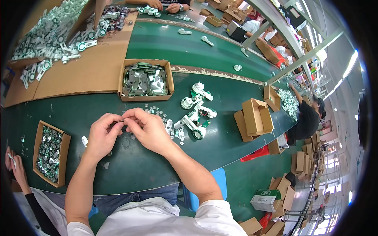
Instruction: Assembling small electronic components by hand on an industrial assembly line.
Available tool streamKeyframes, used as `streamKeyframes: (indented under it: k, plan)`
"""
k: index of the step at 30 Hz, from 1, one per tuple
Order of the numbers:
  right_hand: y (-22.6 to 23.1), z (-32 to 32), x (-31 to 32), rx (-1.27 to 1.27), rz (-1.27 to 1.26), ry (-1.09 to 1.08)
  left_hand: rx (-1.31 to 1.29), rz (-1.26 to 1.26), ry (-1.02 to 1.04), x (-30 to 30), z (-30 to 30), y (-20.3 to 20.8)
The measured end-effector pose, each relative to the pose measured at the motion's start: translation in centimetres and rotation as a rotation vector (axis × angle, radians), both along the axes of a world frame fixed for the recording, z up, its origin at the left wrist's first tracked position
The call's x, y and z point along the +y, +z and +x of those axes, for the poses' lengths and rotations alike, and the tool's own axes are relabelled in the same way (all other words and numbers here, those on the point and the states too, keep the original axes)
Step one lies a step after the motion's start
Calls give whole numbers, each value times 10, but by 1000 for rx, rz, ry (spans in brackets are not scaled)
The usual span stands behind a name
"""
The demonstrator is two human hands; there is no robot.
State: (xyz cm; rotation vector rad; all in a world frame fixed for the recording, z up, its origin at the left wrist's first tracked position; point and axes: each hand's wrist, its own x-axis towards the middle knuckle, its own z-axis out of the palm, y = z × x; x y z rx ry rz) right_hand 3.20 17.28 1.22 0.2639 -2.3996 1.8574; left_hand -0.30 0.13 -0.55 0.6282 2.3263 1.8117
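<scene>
My left hand (103, 134) and my right hand (147, 129) meet over the table, fingertips pinched together. Between them is a small dark thin piece (119, 121), mostly hidden by the fingers, so its kind is unclear. Small clear square pieces (179, 135) lie scattered to the right of my right hand, with a white oblong part (168, 126) among them. Another white oblong part (84, 141) rests left of my left hand. Farther right sits a cluster of white assemblies with round heads and green parts (195, 114).
A cardboard box of flat shiny plates (172, 84) stands beyond my hands; a box of small dark squares (65, 157) stands left. White parts are heaped on cardboard (78, 80). A green conveyor (169, 43) carries parts. Empty boxes (258, 118) stand right. Co-workers' hands show left and far.
</scene>
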Motion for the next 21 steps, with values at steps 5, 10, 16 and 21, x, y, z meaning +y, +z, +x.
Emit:
streamKeyframes:
  k: [5,10,16,21]
  plan:
    - [1,0,0,-16,0,-17,-93,35,-36,-3,-3,1]
    - [-2,0,0,-6,-24,-32,-184,131,-116,-3,-3,2]
    - [-10,-2,-3,1,-151,-36,-337,206,-66,-3,-4,3]
    - [-14,-4,-4,-21,-239,-19,-371,237,-68,-6,-6,2]
